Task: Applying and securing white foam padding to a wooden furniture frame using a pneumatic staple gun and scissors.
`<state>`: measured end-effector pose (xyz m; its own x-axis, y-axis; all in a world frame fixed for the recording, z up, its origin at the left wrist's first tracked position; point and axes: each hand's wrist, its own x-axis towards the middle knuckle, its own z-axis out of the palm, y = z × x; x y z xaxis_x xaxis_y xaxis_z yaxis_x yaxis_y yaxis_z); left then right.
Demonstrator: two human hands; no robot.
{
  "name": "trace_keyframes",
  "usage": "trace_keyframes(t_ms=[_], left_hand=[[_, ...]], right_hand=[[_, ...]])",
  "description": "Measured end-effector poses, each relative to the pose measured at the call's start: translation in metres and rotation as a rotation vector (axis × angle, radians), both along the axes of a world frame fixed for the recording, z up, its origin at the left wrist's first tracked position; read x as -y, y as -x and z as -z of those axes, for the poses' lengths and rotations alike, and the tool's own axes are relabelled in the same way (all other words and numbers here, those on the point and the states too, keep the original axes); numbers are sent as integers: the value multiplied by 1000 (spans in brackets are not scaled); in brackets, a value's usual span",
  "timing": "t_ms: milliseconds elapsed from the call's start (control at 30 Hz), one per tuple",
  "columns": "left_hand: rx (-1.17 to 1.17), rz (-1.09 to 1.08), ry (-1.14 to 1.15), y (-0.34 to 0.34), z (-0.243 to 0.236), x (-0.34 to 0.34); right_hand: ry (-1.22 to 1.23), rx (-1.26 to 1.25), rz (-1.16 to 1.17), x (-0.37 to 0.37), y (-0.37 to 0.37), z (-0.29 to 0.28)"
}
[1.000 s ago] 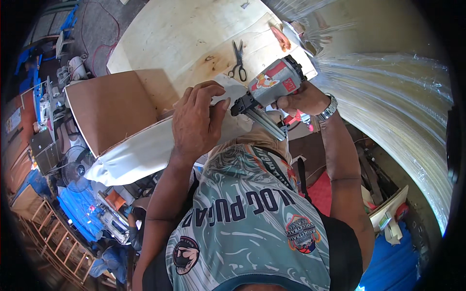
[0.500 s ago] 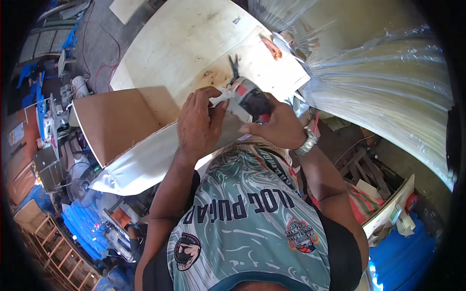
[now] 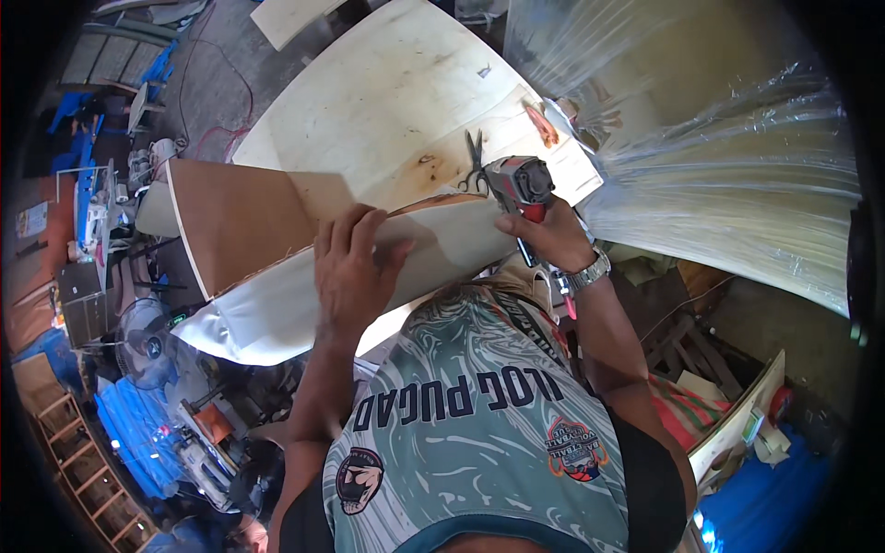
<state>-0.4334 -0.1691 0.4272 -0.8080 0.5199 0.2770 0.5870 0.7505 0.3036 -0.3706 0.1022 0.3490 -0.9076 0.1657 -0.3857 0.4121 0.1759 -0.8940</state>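
My right hand is wrapped round the handle of a staple gun, grey and black with red parts; an air hose fitting hangs below the grip. The gun is at the right end of a white cover sheet, which wraps a long curved panel in front of my body. On that sheet lies my left hand, fingers bent toward its far edge and thumb apart, with nothing visible between them. A brown board rises at the panel's left end. Dark scissors lie just beyond the gun.
Behind the panel spreads a large pale tabletop with an orange object near its right edge. Plastic-wrapped goods stand on the right. A fan and cluttered equipment are at the left; scrap wood lies low on the right.
My right hand has moved the staple gun rightward and turned it more upright. My left hand has moved left and down from the crumpled white piece, which no longer shows by my fingers.
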Motion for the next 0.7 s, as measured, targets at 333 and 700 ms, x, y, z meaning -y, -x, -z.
trace_keyframes(t_ms=[333, 700], left_hand=[[80, 244, -130, 26, 26, -38], [100, 281, -165, 34, 29, -35]], right_hand=[[-246, -87, 47, 8, -5, -8], [-423, -292, 23, 1, -95, -66]])
